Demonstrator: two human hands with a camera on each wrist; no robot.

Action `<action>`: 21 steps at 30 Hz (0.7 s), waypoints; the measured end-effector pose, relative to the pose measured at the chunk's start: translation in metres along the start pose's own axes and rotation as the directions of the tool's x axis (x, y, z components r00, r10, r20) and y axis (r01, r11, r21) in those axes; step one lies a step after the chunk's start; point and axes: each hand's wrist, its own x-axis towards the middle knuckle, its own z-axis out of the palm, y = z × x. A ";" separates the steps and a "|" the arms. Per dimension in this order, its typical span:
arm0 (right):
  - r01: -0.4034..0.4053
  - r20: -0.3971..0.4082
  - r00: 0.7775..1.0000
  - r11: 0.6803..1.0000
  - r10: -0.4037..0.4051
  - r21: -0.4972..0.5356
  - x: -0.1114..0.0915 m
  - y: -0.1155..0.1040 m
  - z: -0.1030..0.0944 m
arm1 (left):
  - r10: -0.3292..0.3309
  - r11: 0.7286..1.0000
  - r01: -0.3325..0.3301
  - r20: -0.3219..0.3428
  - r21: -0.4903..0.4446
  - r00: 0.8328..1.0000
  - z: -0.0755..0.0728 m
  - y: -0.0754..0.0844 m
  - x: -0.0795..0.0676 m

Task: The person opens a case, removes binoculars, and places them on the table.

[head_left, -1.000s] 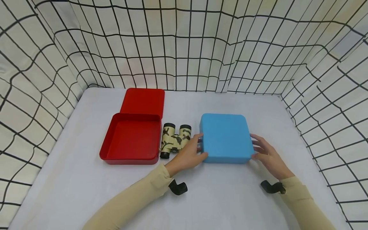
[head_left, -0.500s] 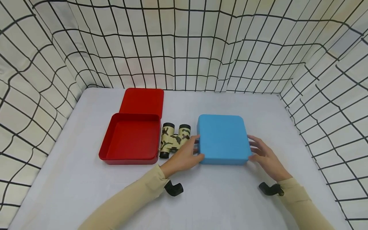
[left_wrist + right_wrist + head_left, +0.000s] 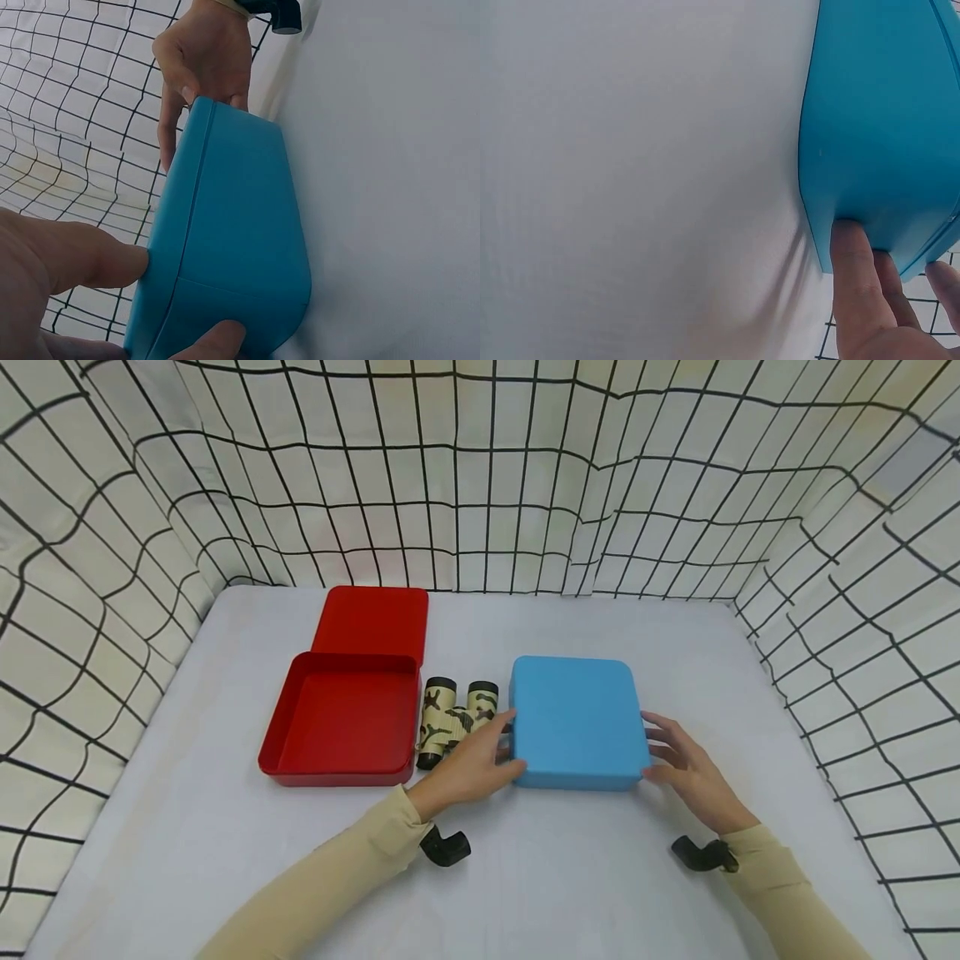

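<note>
A closed light-blue box lies on the white table, right of centre. My left hand is at its left side, thumb by the near left corner and fingertips against the wall. In the left wrist view a seam runs round the blue box, and digits touch it on both sides of that seam. At the opposite wall is my right hand, fingers extended. The right wrist view shows extended fingers pressing on the box wall. Camouflage binoculars lie beside my left hand, partly hidden behind it.
To the left of the binoculars stands an open red box with nothing inside, its lid folded back. White walls covered by black netting enclose the table at the back and both sides.
The blue box has slid a short way left and slightly nearer, both hands moving along with it. My left hand now covers more of the binoculars. The red box stays in place.
</note>
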 end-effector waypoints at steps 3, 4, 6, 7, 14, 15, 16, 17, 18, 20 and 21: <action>0.009 0.000 1.000 1.000 -0.009 -0.005 0.000 -0.001 0.001 | 0.003 1.000 -0.003 -0.006 0.025 1.000 -0.003 0.000 0.000; 0.011 0.000 1.000 1.000 -0.011 -0.007 0.000 -0.002 0.002 | 0.004 1.000 -0.004 -0.006 0.030 1.000 -0.004 0.000 0.000; 0.013 0.001 1.000 1.000 -0.013 -0.012 0.000 -0.003 0.003 | 0.007 0.999 -0.007 -0.002 0.038 1.000 -0.005 -0.001 0.000; 0.013 0.000 1.000 1.000 -0.013 -0.015 0.000 -0.003 0.003 | 0.013 0.999 -0.013 -0.001 0.040 1.000 -0.005 -0.001 0.000; 0.008 -0.002 1.000 1.000 -0.008 -0.017 0.000 -0.003 0.004 | 0.037 0.994 -0.036 -0.002 0.101 0.999 -0.009 -0.003 0.000; 0.006 -0.001 1.000 1.000 -0.006 -0.018 0.000 -0.003 0.004 | 0.036 0.993 -0.036 0.000 0.109 0.999 -0.009 -0.002 0.000; 0.004 -0.001 1.000 1.000 -0.004 -0.017 0.000 -0.002 0.004 | 0.036 0.993 -0.036 0.005 0.112 0.999 -0.010 -0.002 0.000; 0.003 -0.001 1.000 1.000 -0.003 -0.017 0.000 -0.002 0.004 | 0.037 0.992 -0.038 0.009 0.121 0.999 -0.010 -0.002 0.000; 0.003 -0.002 1.000 1.000 -0.003 -0.017 0.000 -0.002 0.004 | 0.041 0.992 -0.043 0.011 0.122 0.999 -0.011 -0.002 0.000; 0.003 0.001 1.000 1.000 -0.003 -0.019 0.000 -0.002 0.004 | 0.038 0.992 -0.039 0.013 0.124 0.999 -0.013 -0.001 0.000; 0.005 0.007 1.000 1.000 -0.005 -0.022 0.000 -0.002 0.004 | 0.033 0.992 -0.034 0.009 0.122 0.999 -0.015 0.000 0.000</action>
